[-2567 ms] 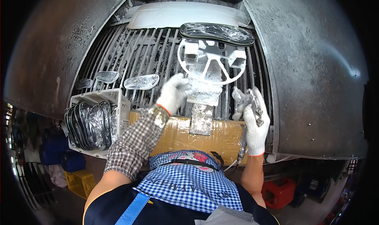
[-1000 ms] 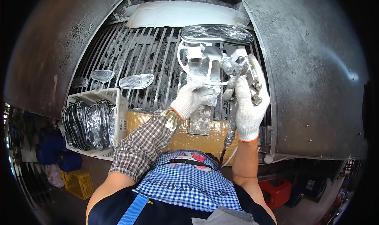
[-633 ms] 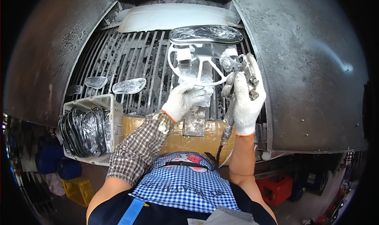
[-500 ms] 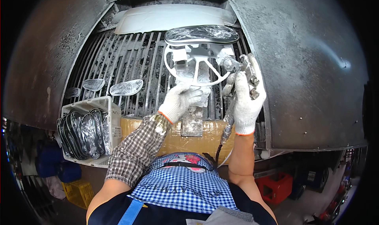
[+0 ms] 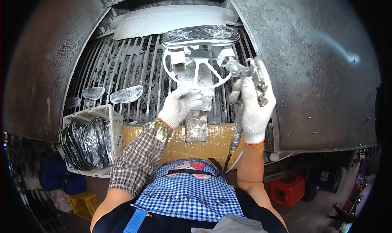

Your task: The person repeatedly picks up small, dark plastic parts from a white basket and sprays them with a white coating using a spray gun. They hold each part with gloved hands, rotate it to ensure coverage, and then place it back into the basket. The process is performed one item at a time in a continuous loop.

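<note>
I stand at a spray booth with a slatted metal grate (image 5: pixel 122 75). My gloved right hand (image 5: pixel 254 106) is shut on a spray gun (image 5: pixel 249 75), its nozzle pointing left at a glossy silver oval part (image 5: pixel 200 35). That part rests on a white wheel-shaped rotating stand (image 5: pixel 196 67). My gloved left hand (image 5: pixel 179 104) grips the paint-caked post below the stand (image 5: pixel 196 122). A hose runs down from the gun beside my right forearm.
A white basket (image 5: pixel 90 139) of several dark oval parts sits at the left on a cardboard-covered ledge (image 5: pixel 212 141). Two silver oval parts (image 5: pixel 126 94) lie on the grate. A white sheet (image 5: pixel 171 18) lines the back. Curved metal booth walls (image 5: pixel 310 69) close both sides.
My right hand rose with the spray gun from the ledge to beside the oval part. My left hand shifted on the stand's post, and the wheel stand has turned slightly.
</note>
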Available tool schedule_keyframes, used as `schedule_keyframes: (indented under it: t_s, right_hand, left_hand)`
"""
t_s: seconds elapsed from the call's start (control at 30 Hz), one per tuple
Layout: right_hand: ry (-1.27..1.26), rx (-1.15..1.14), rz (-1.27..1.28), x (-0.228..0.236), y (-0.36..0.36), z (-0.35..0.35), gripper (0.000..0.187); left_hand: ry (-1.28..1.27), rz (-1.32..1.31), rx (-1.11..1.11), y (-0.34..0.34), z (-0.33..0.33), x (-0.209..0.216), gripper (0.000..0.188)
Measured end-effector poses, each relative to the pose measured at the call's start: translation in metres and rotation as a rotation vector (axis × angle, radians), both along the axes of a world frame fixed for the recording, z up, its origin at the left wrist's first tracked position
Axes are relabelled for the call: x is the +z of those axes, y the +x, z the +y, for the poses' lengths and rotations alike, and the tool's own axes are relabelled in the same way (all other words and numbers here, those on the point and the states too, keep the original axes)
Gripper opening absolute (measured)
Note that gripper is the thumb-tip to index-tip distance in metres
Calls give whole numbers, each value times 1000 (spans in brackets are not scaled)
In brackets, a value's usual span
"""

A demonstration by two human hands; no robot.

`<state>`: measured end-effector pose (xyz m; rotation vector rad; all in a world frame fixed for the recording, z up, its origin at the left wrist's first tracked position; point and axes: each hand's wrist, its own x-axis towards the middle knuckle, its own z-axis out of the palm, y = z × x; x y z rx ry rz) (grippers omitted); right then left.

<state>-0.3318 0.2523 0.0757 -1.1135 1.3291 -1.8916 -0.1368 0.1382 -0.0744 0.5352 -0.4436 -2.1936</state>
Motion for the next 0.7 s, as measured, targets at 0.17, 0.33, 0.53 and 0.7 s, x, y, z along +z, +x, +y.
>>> schedule_keyframes:
  t_s: [0.17,0.33,0.53,0.7]
  right_hand:
    - [-38,45,-74,-3,0,-7,56]
    - [-33,28,-125,2,-6,-7,56]
    - [-41,-19,-118,2,-21,-4,58]
    - [-79,-48,-139,7,-29,-2,57]
  left_hand:
    - [-14,20,-19,3,-5,-7,40]
    - [-10,9,1,10,-8,-12,43]
    - [-22,37,11,11,-1,13,43]
    - [-13,-6,52,23,-5,4,41]
